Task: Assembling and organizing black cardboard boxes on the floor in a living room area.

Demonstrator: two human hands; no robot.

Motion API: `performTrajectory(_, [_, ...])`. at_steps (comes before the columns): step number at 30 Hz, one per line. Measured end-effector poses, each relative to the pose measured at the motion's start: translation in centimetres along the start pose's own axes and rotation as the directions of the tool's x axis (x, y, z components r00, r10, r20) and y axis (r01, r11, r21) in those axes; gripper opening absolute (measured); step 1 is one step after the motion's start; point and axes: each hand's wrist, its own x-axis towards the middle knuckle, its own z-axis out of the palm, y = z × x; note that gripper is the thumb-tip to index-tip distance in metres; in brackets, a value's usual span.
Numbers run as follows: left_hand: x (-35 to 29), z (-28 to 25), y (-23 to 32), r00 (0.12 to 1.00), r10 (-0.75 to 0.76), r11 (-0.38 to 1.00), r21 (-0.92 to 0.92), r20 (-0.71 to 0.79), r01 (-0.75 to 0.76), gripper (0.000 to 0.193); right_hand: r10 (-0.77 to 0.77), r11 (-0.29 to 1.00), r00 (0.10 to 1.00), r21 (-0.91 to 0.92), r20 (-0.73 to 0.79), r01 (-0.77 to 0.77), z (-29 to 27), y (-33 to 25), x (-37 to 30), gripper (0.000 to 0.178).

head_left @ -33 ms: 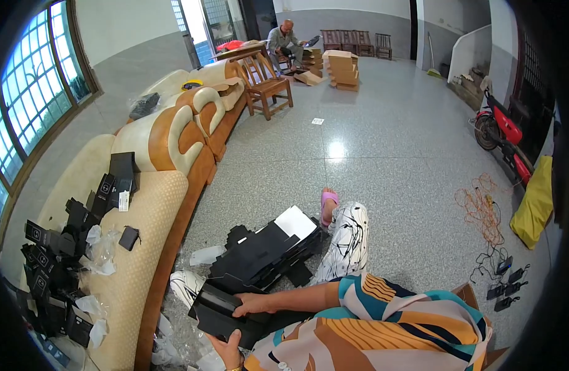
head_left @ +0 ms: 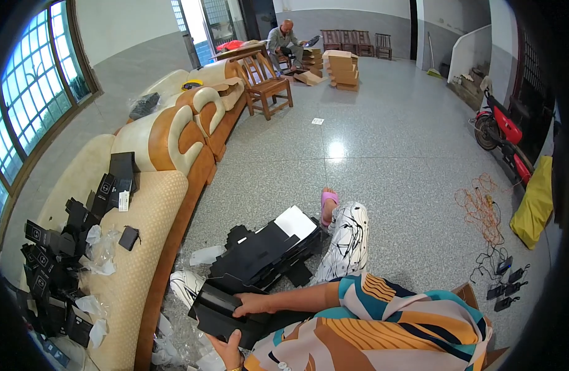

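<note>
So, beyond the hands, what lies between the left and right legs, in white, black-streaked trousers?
The head view shows a pile of flat black card, with a white rectangular sheet on top and pale wrapping beside it.

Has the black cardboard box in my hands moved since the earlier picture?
No, I see no shift either way: the black cardboard box keeps the same place to the right of the cream padded sofa seat.

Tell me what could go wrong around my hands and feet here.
The black carton, in your left hand with your right hand against it, might crease if pressed hard. The black card pile between your legs lies unevenly, so a foot could knock it. The jumbled black boxes on the sofa might topple if bumped.
</note>
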Motion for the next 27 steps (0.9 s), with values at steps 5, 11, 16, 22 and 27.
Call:
performTrajectory(5, [0.6, -0.5, -2.1, 0.991, 0.131, 0.991, -0.018, -0.038, -0.131, 0.080, -0.065, 0.962, 0.986, -0.271, -0.154, 0.022, 0.7, -1.3, -1.0, 0.060])
performTrajectory(11, [0.4, -0.1, -2.0, 0.987, 0.152, 0.986, -0.055, -0.051, -0.155, 0.081, -0.214, 0.890, 0.940, -0.450, -0.265, 0.075, 1.0, -1.1, -1.1, 0.059])
performTrajectory(16, [0.4, -0.2, -1.9, 0.990, 0.121, 0.992, -0.022, -0.069, -0.123, 0.081, -0.178, 0.911, 0.952, -0.407, -0.250, 0.064, 1.1, -1.8, -1.6, 0.061])
performTrajectory(22, [0.4, -0.1, -1.9, 0.988, 0.140, 0.990, -0.017, -0.069, -0.142, 0.081, -0.180, 0.901, 0.947, -0.431, -0.265, 0.051, 1.0, -1.3, -1.2, 0.062])
performTrajectory(27, [0.4, -0.1, -2.1, 0.987, 0.143, 0.990, -0.002, -0.077, -0.143, 0.081, -0.174, 0.904, 0.946, -0.425, -0.273, 0.044, 1.1, -1.7, -1.6, 0.061])
